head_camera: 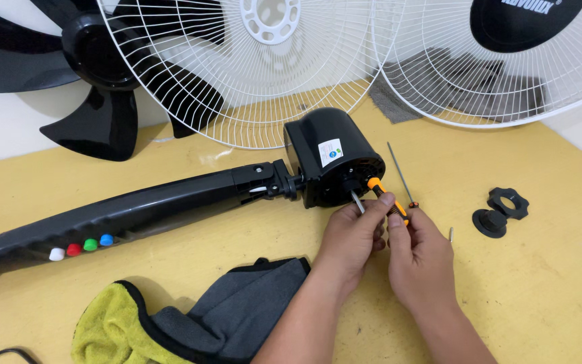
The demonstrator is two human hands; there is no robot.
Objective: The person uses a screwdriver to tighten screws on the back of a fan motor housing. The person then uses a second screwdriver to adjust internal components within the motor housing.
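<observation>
A black fan motor housing [335, 158] is laid on its side at the centre of the yellow desk [540, 283], joined at 9 o'clock to a long black stand arm [122, 216] bearing white, red, green and blue buttons [81, 247]. An orange-and-black screwdriver [386, 202] is held at the housing's 5 o'clock edge. The left hand [351, 239] is closed on its shaft end; the right hand [420, 259] is clamped on its handle. The hands are touching. Two black plastic nuts [500, 212] are seen at 3 o'clock, a thin metal rod [399, 172] just beside the housing. No containers are seen.
</observation>
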